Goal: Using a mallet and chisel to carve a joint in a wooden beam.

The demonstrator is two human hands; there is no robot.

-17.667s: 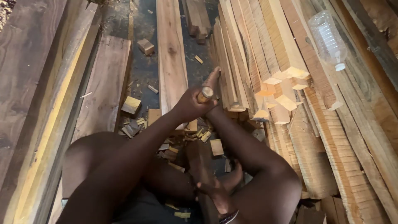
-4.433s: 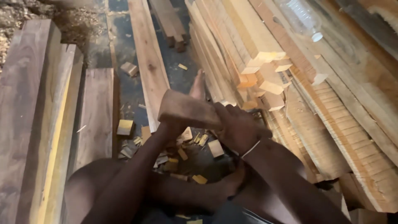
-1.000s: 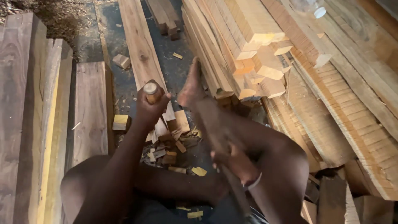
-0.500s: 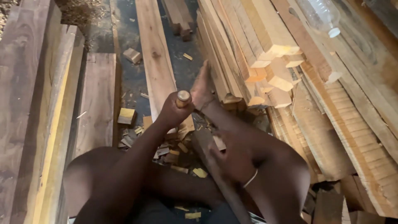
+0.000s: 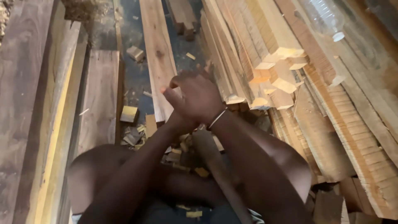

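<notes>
My right hand (image 5: 200, 98), a thin bracelet on its wrist, is curled over my left hand, which is almost wholly hidden beneath it. Only my left wrist (image 5: 177, 122) and forearm show, rising from the lower left. What the two hands clasp is covered. A dark wooden stick (image 5: 215, 164) runs from just under the hands down between my legs. The hands hover above a pale plank (image 5: 156, 49) and the cut ends of stacked timber (image 5: 265, 76). Small offcuts and chips (image 5: 174, 155) lie on the ground below.
Long dark boards (image 5: 29, 95) lie at the left, with a shorter board (image 5: 99, 95) beside them. A large slanting stack of sawn planks (image 5: 352, 124) fills the right, a clear plastic bottle (image 5: 323, 18) lying on top. A yellow block (image 5: 128, 113) sits near the chips.
Half a second ago my left hand gripped a round wooden handle and my right held the dark stick lower down. My right hand has risen and now covers my left hand; the handle is hidden.
</notes>
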